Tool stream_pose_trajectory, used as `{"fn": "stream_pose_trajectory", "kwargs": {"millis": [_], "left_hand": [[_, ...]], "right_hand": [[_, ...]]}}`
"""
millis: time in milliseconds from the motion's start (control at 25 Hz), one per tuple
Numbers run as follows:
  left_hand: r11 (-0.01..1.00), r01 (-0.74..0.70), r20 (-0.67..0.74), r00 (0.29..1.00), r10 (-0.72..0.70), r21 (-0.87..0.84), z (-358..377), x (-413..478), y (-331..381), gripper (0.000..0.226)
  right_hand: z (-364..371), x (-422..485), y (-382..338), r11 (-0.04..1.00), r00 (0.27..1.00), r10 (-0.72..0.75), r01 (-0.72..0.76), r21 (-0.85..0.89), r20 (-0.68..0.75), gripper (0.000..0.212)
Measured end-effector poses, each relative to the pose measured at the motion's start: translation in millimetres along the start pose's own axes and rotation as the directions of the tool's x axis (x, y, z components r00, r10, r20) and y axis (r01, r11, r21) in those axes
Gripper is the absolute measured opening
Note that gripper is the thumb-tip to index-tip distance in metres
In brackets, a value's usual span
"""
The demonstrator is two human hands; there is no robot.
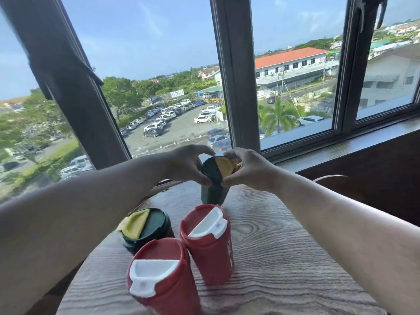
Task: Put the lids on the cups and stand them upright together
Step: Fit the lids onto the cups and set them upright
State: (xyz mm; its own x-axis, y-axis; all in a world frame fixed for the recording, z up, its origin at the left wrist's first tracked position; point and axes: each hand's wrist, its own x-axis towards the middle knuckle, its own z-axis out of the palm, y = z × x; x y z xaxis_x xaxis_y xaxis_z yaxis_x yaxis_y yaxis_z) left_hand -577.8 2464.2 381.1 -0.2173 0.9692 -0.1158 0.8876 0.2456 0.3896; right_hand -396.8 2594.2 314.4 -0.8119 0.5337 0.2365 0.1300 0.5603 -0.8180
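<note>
Last lid going on at a wooden table (pixel 284 246) beside a high window (pixel 236 87). Both hands up at the far green cup (pixel 212 196): left hand (pixel 188 165) with its grip curled round the left rim of the green-and-yellow lid (pixel 213 172), thumb low at the front; right hand (pixel 247 169) with its grip pinching the right edge at the yellow flap. Lid tipped toward the camera over the cup's mouth, seemingly not yet pressed flat. Nearer the camera, three cups already capped and upright in a close cluster: a second green cup (pixel 147 228) at left, a red cup (pixel 209 244) with a white flap at right, and a nearer red cup (pixel 159 278) in front, the two red ones touching or very nearly so. By the look of things, three of four finished. Left to do: seating this lid fully, then bringing the far cup, now standing apart behind the cluster, in beside the rest. Parked cars (pixel 154 128) and rooftops far below, beyond the glass.
</note>
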Motion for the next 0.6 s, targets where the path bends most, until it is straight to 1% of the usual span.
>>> {"fn": "stream_pose_trajectory", "kwargs": {"millis": [80,280,360,480,600], "left_hand": [[0.999,0.044,-0.022,0.999,-0.044,-0.005,-5,-16,-10,0.089],[0.986,0.156,-0.034,0.988,-0.154,0.058,-11,-42,-20,0.085],[0.980,0.188,-0.033,0.982,-0.186,0.073,-11,-48,-23,0.081],[0.970,0.226,-0.039,0.974,-0.224,0.085,-9,-52,-27,0.078],[0.959,0.281,0.001,0.960,-0.282,0.035,-8,-53,-31,0.074]], "right_hand": [[8,9,-7,0.999,0.999,0.004,-0.006,0.053,0.035,0.084],[25,19,-17,0.993,0.992,0.016,-0.030,0.117,0.123,0.092],[31,20,-21,0.991,0.987,0.011,-0.033,0.132,0.163,0.088],[36,22,-25,0.993,0.985,0.008,-0.028,0.112,0.172,0.084],[37,23,-26,0.995,0.986,0.030,-0.045,0.089,0.163,0.074]]}}
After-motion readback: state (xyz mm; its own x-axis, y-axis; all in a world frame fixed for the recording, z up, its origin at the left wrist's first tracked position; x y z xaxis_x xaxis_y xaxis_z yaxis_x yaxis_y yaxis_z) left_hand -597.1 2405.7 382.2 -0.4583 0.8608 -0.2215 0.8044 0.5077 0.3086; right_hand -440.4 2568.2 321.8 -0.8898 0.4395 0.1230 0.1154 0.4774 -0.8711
